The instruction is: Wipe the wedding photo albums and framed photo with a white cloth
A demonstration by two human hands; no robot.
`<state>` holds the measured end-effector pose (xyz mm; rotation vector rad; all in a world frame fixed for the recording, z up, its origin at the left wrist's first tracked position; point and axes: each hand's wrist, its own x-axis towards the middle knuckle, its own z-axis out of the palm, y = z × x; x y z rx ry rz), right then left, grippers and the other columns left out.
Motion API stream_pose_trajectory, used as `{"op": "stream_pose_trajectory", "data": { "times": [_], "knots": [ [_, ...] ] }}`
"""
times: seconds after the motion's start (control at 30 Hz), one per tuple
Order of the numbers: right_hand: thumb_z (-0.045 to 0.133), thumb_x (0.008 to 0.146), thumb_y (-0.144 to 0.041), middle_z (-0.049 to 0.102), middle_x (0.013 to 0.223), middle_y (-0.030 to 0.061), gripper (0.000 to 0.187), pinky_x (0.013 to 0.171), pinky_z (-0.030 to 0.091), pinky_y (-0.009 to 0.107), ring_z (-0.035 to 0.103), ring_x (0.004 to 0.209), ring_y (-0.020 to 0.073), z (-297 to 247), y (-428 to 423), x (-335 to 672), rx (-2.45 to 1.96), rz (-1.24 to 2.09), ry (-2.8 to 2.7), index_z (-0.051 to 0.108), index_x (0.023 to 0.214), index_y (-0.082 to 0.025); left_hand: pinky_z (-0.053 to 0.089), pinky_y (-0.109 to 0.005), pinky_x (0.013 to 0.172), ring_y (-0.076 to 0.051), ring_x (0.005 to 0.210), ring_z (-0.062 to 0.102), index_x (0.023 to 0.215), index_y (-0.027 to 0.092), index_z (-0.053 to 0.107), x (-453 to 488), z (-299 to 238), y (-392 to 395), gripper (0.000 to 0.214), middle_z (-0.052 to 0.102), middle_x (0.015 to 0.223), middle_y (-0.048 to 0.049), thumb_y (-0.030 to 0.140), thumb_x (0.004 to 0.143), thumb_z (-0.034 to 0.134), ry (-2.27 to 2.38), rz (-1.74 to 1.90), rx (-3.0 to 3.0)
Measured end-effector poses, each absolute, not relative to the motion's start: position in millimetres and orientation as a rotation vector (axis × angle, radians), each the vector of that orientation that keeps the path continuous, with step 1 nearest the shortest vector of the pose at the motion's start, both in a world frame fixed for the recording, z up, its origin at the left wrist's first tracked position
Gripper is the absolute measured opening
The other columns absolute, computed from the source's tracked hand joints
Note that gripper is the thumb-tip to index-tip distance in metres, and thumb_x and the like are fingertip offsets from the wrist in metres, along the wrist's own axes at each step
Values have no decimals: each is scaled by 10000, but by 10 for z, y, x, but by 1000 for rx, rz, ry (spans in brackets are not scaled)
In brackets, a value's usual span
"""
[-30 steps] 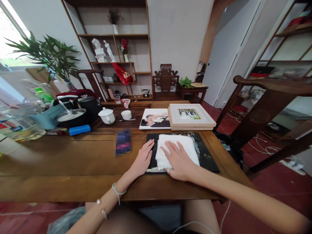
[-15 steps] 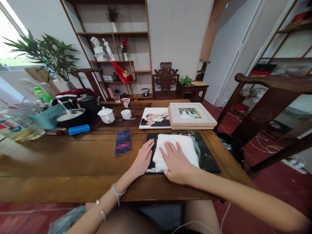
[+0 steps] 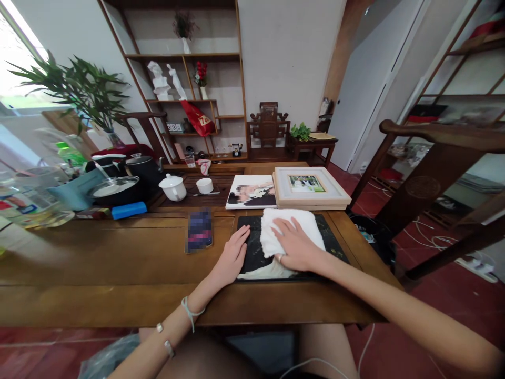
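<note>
A dark photo print lies flat at the near edge of the wooden table. My right hand presses flat on a folded white cloth that covers the print's far part, fingers spread. My left hand rests open beside it, palm down on the table, with its fingertips touching the print's left edge. Bracelets circle my left wrist.
Behind the print lie another photo print and stacked light picture frames. A phone lies left of my hands. Teapot, cup, pans and bottles crowd the far left. A wooden chair stands at right.
My right hand has slid the white cloth away from me, from the print's near part to its far part, uncovering the near edge. My left hand has stayed in place.
</note>
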<state>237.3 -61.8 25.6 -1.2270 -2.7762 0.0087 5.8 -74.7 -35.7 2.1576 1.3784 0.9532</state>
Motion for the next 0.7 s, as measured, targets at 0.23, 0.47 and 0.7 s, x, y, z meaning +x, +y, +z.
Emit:
{"op": "stream_pose_trajectory", "data": {
  "times": [0.23,0.47,0.7],
  "knots": [
    [527,817,-306,359,1444,272,631,1124,130,567,267,1362,367,272,-389,2524,-1209,-24,-2774,436,1358,7,246,-484,1170,-206,1412,324,1373,233,457,57,-364,-751,426,402,1498,-87,250,971,315,1357,986,2147],
    [570,790,-355,294,1480,280,779,1115,41,610,165,1396,401,217,-1273,2482,-1108,27,-2832,306,1455,-46,243,-490,1168,-213,1418,311,1369,208,456,72,-363,-753,429,402,1496,-100,246,968,309,1394,956,2139],
    [617,766,-389,270,1512,239,836,1130,25,580,145,1416,358,260,-1398,2472,-988,157,-2885,276,1478,-114,247,-490,1168,-208,1414,319,1370,220,456,62,-376,-740,427,407,1494,-93,237,968,314,1376,972,2162]
  ]
}}
